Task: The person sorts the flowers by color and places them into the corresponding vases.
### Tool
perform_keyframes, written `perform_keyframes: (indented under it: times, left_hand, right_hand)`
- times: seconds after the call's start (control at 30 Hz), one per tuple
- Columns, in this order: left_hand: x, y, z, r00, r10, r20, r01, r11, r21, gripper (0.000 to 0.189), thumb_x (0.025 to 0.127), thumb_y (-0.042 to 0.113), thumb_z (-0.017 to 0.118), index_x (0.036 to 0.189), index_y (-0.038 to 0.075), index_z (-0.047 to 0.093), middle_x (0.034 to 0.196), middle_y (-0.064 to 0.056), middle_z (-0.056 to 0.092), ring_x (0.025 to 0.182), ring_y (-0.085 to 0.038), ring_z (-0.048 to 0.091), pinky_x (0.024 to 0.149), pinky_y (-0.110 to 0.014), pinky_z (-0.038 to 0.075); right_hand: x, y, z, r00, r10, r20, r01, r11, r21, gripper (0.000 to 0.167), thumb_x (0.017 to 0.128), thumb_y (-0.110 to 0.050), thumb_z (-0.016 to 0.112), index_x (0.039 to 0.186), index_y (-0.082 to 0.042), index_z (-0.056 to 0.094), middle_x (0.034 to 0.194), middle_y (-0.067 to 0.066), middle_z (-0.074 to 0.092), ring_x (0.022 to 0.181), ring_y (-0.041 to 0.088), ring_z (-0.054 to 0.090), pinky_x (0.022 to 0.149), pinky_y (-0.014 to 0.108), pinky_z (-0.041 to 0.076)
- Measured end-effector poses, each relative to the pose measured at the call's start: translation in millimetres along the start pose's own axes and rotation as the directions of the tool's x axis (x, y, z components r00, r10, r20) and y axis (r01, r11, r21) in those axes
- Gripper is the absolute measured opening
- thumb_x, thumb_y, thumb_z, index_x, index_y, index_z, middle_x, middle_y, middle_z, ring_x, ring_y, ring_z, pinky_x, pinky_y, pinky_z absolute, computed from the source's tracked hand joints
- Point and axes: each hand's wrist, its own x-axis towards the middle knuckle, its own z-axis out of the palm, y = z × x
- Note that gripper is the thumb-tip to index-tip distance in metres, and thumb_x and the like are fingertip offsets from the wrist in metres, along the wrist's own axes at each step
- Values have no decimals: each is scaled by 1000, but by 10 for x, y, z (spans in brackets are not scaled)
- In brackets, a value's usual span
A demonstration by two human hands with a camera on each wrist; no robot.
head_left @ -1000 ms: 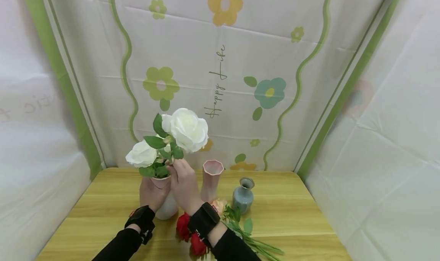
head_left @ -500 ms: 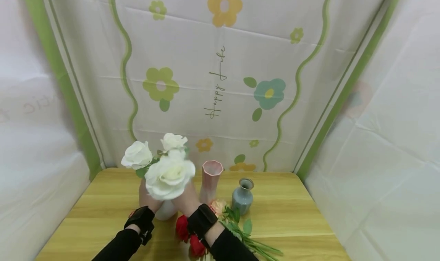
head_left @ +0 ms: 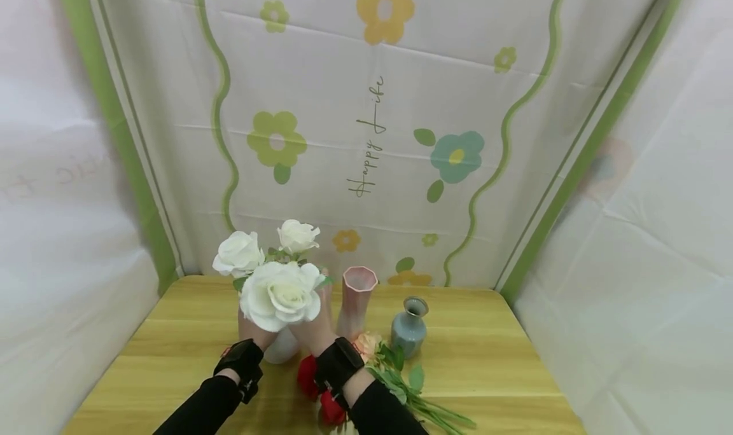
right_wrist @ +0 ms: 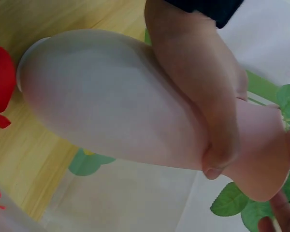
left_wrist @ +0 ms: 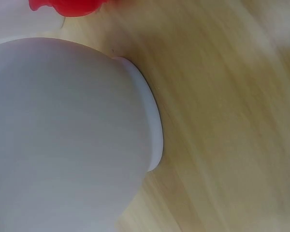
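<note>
So compared with a second ago, the big white rose (head_left: pixel 280 295) is sitting lower, no longer up above the hands but blocking the head camera's view of the bulbous vase's mouth. Going left to right from that bulbous vase (right_wrist: pixel 111 96): the left hand (right_wrist: pixel 203 92) is gripping its neck, thumb curling round, foot apparently resting on the table (head_left: pixel 504 346). One white rose (head_left: pixel 237 254) is leaning out over its left side and another white rose (head_left: pixel 298 236) is poking up behind the big one. The right hand (head_left: pixel 317 327) is hovering at its rim, fingertips by the leaves, but I can't tell if they're pinching a stem or already letting go. My worry: those heads are probably making things top-heavy, so if the left hand is easing off early, the vase could be tipping. Leaves could also be snagging on the rim. Just right of it, the red flowers (head_left: pixel 332 408) are lying near the right wrist, and the tall pink vase (head_left: pixel 356 308) is standing close enough that a careless elbow or sleeve might be knocking it.
</note>
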Motion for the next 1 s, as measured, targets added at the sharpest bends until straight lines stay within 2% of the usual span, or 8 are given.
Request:
perform_keyframes:
  times: [0.1, 0.13, 0.3, 0.43, 0.53, 0.63, 0.8, 1.0]
  left_hand:
    - [29, 39, -24, 999, -43, 33, 42, 999, 28, 61, 78, 18, 79, 130, 2, 52, 123, -19, 58, 115, -36, 51, 101, -52, 36]
    - [39, 47, -30, 998, -46, 41, 45, 998, 39, 62, 79, 20, 79, 131, 2, 52, 124, -18, 57, 116, -35, 51, 101, -51, 37]
    - [50, 57, -43, 997, -46, 54, 44, 998, 43, 66, 77, 15, 81, 134, 1, 51, 127, -18, 57, 119, -35, 50, 104, -49, 35]
    - [55, 64, -32, 995, -73, 74, 70, 997, 36, 68, 79, 19, 80, 138, 6, 48, 130, -15, 55, 120, -33, 50, 104, -51, 35]
    - [63, 51, -10, 994, -75, 73, 75, 997, 0, 71, 79, 23, 81, 140, 8, 47, 132, -14, 54, 121, -32, 50, 103, -50, 37]
    - [67, 38, 6, 996, -49, 67, 52, 998, -30, 73, 79, 23, 82, 141, 8, 47, 134, -14, 53, 122, -32, 49, 104, -51, 37]
    - [50, 51, 4, 999, -7, 36, 7, 1000, -17, 73, 75, 22, 85, 137, 6, 50, 128, -14, 57, 118, -32, 52, 100, -51, 39]
    - [46, 36, -32, 999, 6, 39, -7, 1000, 22, 68, 75, 18, 82, 133, 1, 51, 124, -20, 58, 115, -37, 53, 99, -52, 39]
  right_hand:
    - [50, -3, 28, 1000, 16, -13, -16, 1000, 21, 14, 75, -4, 68, 89, -6, 67, 87, 2, 66, 96, 21, 57, 90, 44, 37]
    - [59, -6, 27, 1000, 12, -7, -12, 1000, 6, 14, 74, -4, 68, 87, -6, 65, 86, 2, 65, 95, 21, 56, 90, 45, 37]
    - [43, -17, 7, 999, 33, -8, -32, 997, 69, 17, 70, -2, 70, 87, -4, 66, 86, 2, 65, 94, 21, 55, 93, 46, 35]
    - [-37, -18, 3, 998, 3, -66, 0, 999, 41, 32, 74, -6, 74, 104, -2, 67, 100, 6, 65, 99, 21, 55, 95, 44, 34]
    - [-159, -31, -36, 990, -2, -138, 5, 1000, 22, 52, 77, -9, 77, 124, -4, 58, 115, 8, 57, 106, 24, 50, 93, 42, 35]
    - [-317, -67, -117, 985, 95, -142, -83, 993, 87, 59, 80, -9, 79, 133, -9, 54, 125, 10, 49, 115, 25, 44, 99, 43, 33]
    - [-532, -122, -234, 972, 229, -57, -220, 967, 125, 51, 82, -3, 77, 129, -21, 64, 130, 8, 46, 122, 29, 40, 96, 47, 31]
    - [-663, -187, -318, 939, 345, 1, -341, 928, 151, 17, 86, -2, 73, 98, -13, 69, 122, 10, 48, 115, 28, 46, 89, 44, 41]
